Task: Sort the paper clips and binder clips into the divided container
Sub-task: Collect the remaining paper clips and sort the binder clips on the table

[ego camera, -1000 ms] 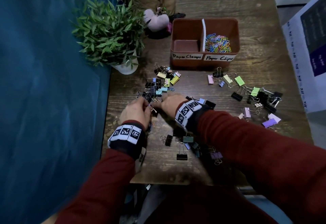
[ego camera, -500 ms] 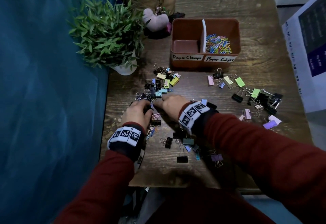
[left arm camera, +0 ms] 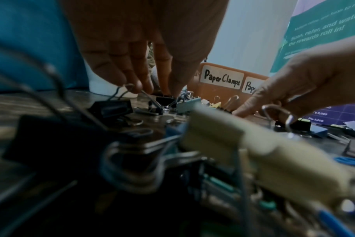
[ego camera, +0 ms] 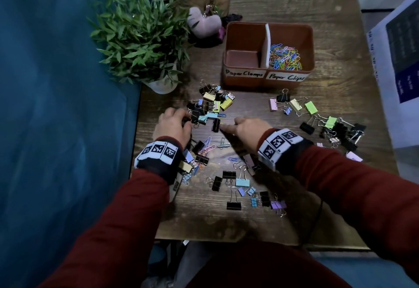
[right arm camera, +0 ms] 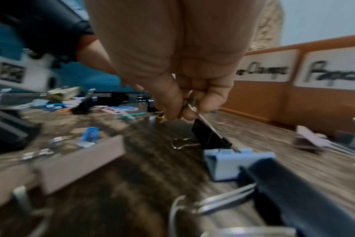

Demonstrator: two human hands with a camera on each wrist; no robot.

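Observation:
The brown divided container (ego camera: 268, 81) stands at the back. Its left part, labelled Paper Clamps, looks empty; the right part holds coloured paper clips (ego camera: 286, 57). Binder clips lie in a pile (ego camera: 213, 106) before it and scattered nearer me. My left hand (ego camera: 188, 120) reaches into the pile's left edge; in the left wrist view its fingertips (left arm camera: 136, 87) pinch the wire handles of a black binder clip (left arm camera: 164, 100). My right hand (ego camera: 223, 126) pinches the wire handle of another black binder clip (right arm camera: 209, 137), which still rests on the table.
A potted plant (ego camera: 140, 38) stands at the back left near the table's left edge. A plush keychain (ego camera: 204, 23) and a bag lie behind the container. More binder clips (ego camera: 328, 124) spread to the right. Loose paper clips (ego camera: 207, 146) lie between my wrists.
My hands have moved apart: the left went forward into the pile, the right shifted to the right. Paper clips that the hands covered now show between the wrists.

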